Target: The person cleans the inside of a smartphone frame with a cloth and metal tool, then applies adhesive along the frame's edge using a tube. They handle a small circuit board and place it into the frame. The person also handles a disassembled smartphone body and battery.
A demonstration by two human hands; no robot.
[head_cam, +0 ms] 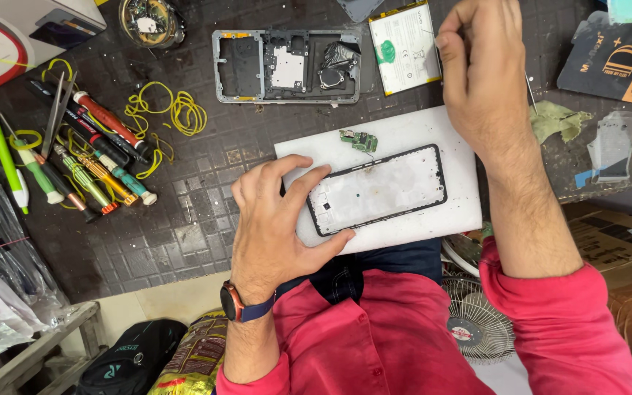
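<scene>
Loosely spread left fingers gripping phone frame

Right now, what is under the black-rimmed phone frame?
The black-rimmed phone frame lies on a white rectangular board, beside a small green circuit board. The left hand covers its left end and the board beneath.

The light is bright and even, falling from above, so the dark counter shows its grid clearly and shadows stay soft and short under the hands. The white board is very bright but keeps its detail. A dull sheen lies on the plastic bags at the left edge. Focus is sharp across the middle; the corners stretch and bend slightly outward.
</scene>
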